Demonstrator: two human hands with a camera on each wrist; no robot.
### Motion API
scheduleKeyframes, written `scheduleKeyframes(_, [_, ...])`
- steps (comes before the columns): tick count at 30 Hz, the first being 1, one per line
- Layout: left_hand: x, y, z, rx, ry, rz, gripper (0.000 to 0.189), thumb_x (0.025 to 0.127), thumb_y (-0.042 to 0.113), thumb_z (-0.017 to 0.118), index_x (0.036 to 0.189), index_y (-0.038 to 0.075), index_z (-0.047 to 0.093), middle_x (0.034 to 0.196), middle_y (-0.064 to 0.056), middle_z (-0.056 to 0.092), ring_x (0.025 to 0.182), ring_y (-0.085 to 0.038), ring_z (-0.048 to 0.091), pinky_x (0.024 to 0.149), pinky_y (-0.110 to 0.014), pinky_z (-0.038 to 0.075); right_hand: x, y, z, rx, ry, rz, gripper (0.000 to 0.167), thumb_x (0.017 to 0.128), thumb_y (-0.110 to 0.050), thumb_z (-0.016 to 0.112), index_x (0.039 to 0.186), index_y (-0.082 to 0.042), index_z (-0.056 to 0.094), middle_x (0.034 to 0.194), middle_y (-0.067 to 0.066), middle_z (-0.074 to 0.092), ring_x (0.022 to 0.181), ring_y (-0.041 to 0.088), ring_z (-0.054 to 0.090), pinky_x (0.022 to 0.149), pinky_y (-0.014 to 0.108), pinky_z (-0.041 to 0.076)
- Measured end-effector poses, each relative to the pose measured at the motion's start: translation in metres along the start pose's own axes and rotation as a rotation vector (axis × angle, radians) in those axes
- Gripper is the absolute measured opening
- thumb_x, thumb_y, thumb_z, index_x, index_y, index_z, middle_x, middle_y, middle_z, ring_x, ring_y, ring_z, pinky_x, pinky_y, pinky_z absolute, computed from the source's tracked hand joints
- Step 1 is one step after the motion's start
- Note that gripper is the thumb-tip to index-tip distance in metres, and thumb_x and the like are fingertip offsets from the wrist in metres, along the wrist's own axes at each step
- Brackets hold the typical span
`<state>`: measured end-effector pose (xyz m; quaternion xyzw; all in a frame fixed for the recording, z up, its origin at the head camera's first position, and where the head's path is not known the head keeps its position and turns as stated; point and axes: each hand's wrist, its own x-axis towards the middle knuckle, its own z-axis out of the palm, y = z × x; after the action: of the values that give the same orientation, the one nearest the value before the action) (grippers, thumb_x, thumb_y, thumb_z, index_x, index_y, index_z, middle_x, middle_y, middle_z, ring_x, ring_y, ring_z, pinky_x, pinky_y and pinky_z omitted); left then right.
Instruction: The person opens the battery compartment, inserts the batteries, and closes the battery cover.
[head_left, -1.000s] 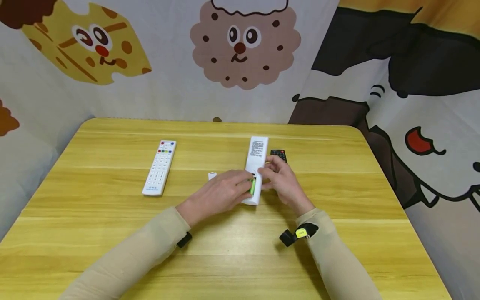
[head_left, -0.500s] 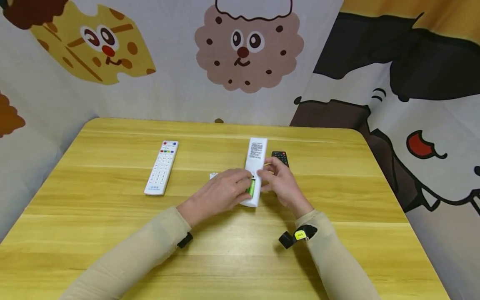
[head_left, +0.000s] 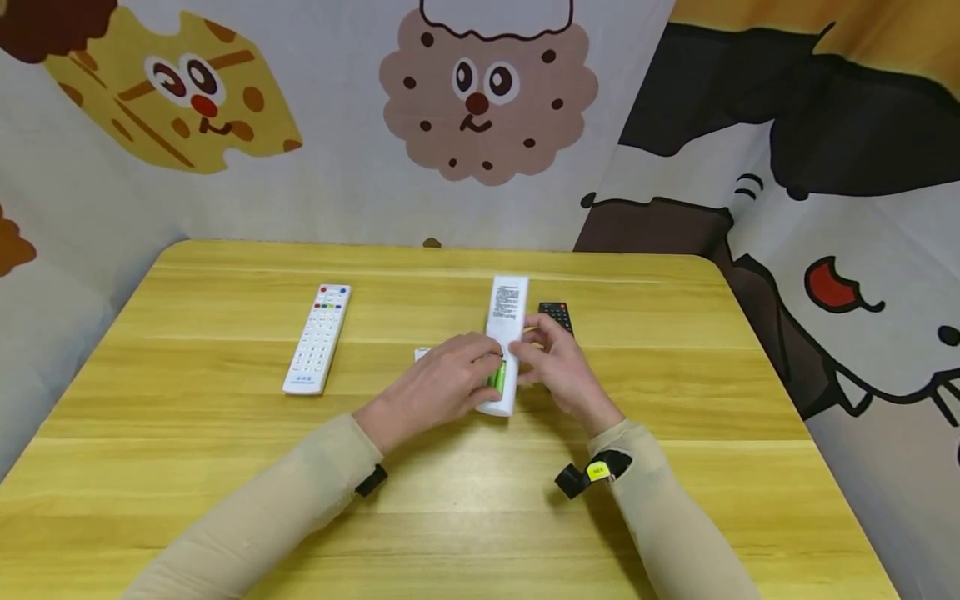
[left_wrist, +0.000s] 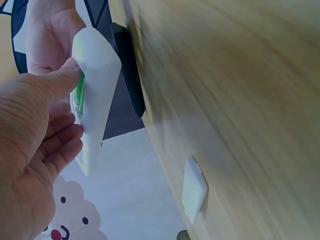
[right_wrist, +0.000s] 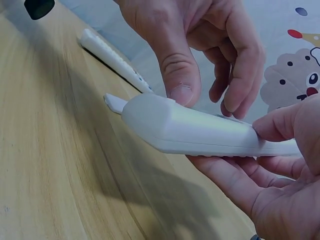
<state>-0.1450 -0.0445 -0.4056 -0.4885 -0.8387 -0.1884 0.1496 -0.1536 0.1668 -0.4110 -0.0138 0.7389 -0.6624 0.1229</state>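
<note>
A white remote control (head_left: 507, 317) is held above the table, its labelled back up and its battery compartment open. Two green batteries (head_left: 497, 377) seem to lie in the compartment, partly hidden by fingers. My right hand (head_left: 564, 367) grips the remote by its right edge, thumb on the back and fingers beneath, as the right wrist view shows. My left hand (head_left: 442, 379) reaches over the compartment from the left. Its thumb (left_wrist: 67, 75) and curled fingers pinch at a green battery (left_wrist: 80, 92). A small white battery cover (left_wrist: 194, 190) lies on the table, mostly behind my left hand in the head view.
A second white remote (head_left: 318, 340) lies face up on the left of the wooden table (head_left: 465, 517). Behind my right hand sits a small black remote (head_left: 556, 315). Printed cartoon cloth (head_left: 337, 192) hangs along the table's back and sides.
More green shows in the compartment as my left fingers shift slightly at the battery. My right hand keeps its grip on the remote. The head view drifts a little.
</note>
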Motion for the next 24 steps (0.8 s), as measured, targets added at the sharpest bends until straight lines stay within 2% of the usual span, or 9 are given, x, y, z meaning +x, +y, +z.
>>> scheduleKeyframes(5, [0.0027, -0.001, -0.0011, -0.016, 0.007, -0.022, 0.036, 0.083, 0.024, 0.088, 0.106, 0.0, 0.073, 0.116, -0.008, 0.067, 0.109, -0.02, 0.061, 0.099, -0.028, 0.054, -0.0003, -0.0023, 0.0013, -0.006, -0.003, -0.001, 0.035, 0.101, -0.002, 0.059, 0.135, 0.002, 0.05, 0.114, 0.021, 0.057, 0.088, 0.022, 0.067, 0.064, 0.03, 0.063])
scheduleKeyframes(13, [0.008, -0.0018, -0.0025, -0.02, -0.021, -0.062, 0.042, 0.08, 0.026, 0.09, 0.108, 0.0, 0.073, 0.11, -0.007, 0.066, 0.103, -0.02, 0.059, 0.093, -0.028, 0.054, -0.0013, -0.0029, 0.0042, -0.012, -0.016, 0.015, 0.037, 0.101, -0.002, 0.059, 0.136, 0.002, 0.05, 0.115, 0.021, 0.057, 0.089, 0.022, 0.068, 0.066, 0.032, 0.064])
scheduleKeyframes(24, [0.001, -0.0099, -0.0036, 0.057, -0.04, -0.1, 0.058, 0.074, 0.046, 0.089, 0.105, 0.0, 0.073, 0.109, -0.009, 0.067, 0.098, -0.019, 0.061, 0.092, -0.03, 0.056, -0.0012, 0.0035, 0.0038, 0.017, -0.013, 0.024, 0.038, 0.098, 0.001, 0.059, 0.135, 0.007, 0.049, 0.111, 0.019, 0.059, 0.085, 0.021, 0.069, 0.068, 0.034, 0.065])
